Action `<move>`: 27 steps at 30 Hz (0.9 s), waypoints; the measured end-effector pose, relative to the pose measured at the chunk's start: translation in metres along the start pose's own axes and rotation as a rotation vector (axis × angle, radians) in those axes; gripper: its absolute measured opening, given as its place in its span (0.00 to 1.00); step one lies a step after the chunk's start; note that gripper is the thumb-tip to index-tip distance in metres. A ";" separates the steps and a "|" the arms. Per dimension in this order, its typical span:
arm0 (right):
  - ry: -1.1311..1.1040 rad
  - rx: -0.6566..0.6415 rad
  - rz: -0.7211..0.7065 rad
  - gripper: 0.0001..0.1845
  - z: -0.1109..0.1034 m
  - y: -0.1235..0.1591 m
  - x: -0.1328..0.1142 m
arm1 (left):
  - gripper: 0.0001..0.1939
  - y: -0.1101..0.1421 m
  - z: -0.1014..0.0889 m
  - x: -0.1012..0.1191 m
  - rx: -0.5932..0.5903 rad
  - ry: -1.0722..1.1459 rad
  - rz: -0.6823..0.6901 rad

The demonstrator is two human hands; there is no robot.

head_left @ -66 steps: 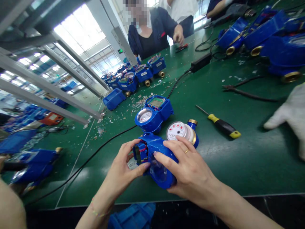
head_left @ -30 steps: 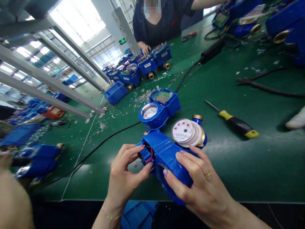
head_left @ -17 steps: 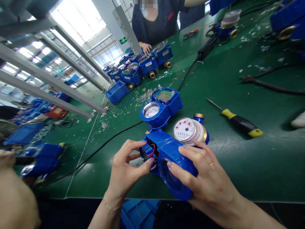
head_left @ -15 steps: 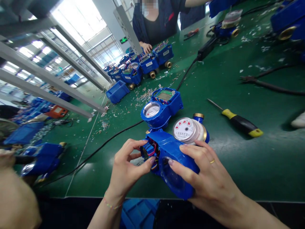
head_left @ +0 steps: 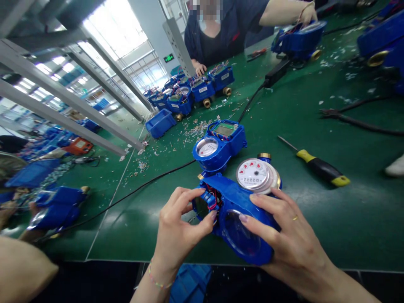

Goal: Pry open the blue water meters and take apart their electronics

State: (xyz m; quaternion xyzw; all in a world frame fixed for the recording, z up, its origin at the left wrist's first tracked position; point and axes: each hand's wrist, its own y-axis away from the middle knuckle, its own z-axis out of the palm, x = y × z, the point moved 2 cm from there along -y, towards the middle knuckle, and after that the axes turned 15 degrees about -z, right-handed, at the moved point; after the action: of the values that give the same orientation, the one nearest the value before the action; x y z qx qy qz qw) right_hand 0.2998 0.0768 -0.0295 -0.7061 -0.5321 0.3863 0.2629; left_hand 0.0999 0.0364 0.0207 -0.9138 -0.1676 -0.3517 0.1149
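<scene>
My right hand [head_left: 290, 227] is closed on a blue water meter housing [head_left: 232, 189], its fingers on the top edge and the round clear window. The housing is tilted on its side near the table's front edge. At its open left end, my left hand [head_left: 184, 227] pinches a blue part with red and dark wires [head_left: 210, 200] between thumb and fingers. A dark panel beside that part is partly hidden by the fingers. Just behind the housing sits a bare water meter [head_left: 254, 174] with a white dial and brass fitting. Another blue meter [head_left: 221, 145] with a small display stands farther back.
A yellow-black screwdriver [head_left: 323, 166] and pliers [head_left: 334, 113] lie right. Small scattered screws, a blue bin [head_left: 160, 123] and several meters [head_left: 202, 89] stand farther back. A black cable [head_left: 142, 185] crosses the table. A co-worker's hand [head_left: 307, 14] touches a meter [head_left: 298, 42].
The view has shifted slightly, so my hands and the housing appear a little farther right. Across the table, the co-worker's blue housing has come down onto the meter body.
</scene>
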 end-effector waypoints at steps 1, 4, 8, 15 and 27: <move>0.007 0.001 0.000 0.14 0.000 0.001 -0.001 | 0.17 0.001 0.000 0.000 0.009 -0.012 0.021; 0.071 0.027 -0.018 0.12 0.000 0.006 -0.006 | 0.17 0.004 0.000 0.005 0.077 -0.082 0.140; 0.223 0.129 -0.021 0.11 -0.003 0.016 -0.013 | 0.19 0.011 0.000 0.024 0.244 -0.218 0.403; 0.300 0.236 0.020 0.13 -0.017 0.034 -0.007 | 0.17 0.015 0.023 0.062 0.457 -0.308 0.594; 0.363 0.355 0.086 0.12 -0.038 0.057 0.003 | 0.28 0.015 0.092 0.074 0.741 0.226 0.594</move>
State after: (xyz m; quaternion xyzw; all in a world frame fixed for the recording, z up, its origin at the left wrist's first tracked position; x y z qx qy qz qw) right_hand 0.3634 0.0637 -0.0535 -0.7288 -0.3695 0.3513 0.4571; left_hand 0.2129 0.0691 0.0025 -0.7756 0.0001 -0.3175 0.5456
